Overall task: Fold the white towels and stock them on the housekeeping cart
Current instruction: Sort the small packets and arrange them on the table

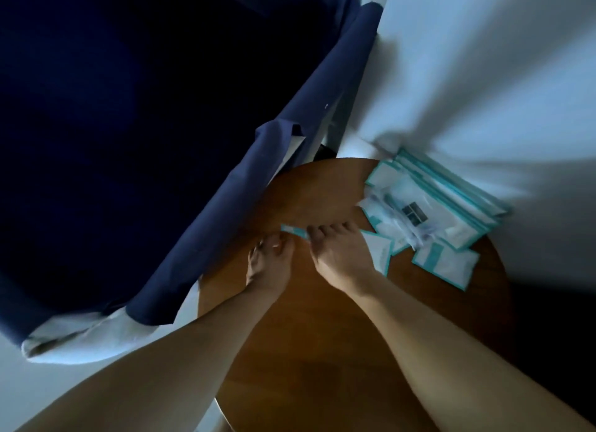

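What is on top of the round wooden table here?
A loose pile of teal-edged white packets lies far right on the table. The left hand and right hand hold one small packet over it. Anything under the pile is hidden.

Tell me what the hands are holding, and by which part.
A small teal-and-white flat packet, left hand pinching its left part, right hand its right end.
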### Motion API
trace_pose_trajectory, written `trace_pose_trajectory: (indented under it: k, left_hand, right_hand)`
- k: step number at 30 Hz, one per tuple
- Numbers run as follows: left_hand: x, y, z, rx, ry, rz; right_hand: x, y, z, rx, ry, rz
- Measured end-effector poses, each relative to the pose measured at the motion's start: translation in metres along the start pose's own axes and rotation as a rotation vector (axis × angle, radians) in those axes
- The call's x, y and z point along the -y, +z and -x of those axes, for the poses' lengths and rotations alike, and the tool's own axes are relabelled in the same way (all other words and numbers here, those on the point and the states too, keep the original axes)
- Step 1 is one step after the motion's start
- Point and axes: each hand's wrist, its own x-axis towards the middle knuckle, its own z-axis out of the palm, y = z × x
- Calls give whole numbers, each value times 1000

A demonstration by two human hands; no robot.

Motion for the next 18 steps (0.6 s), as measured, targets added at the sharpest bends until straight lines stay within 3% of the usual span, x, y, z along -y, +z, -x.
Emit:
trace_pose_trajectory:
  k: [2,4,7,10,12,15,18]
  left_hand:
    - [1,2,2,44,17,-44]
    - [-2,2,7,47,-6,82]
    - [-5,3,14,109,-108,464]
    - [-2,7,17,222,-125,602]
    - [-2,8,17,226,-134,648]
    - [-4,5,15,203,-124,665]
    - [-7,2,18,219,-98,659]
  right_hand:
    - [6,-5,12,-42,86,-167]
    - [11,-9,22,-3,231,-355]
    - [10,-9,36,239,432,-638]
    - [0,-9,45,361,483,-755]
    - [-12,-9,50,320,490,-653]
    - [-39,-8,54,198,460,-262]
    - [-57,-3,53,375,362,-48]
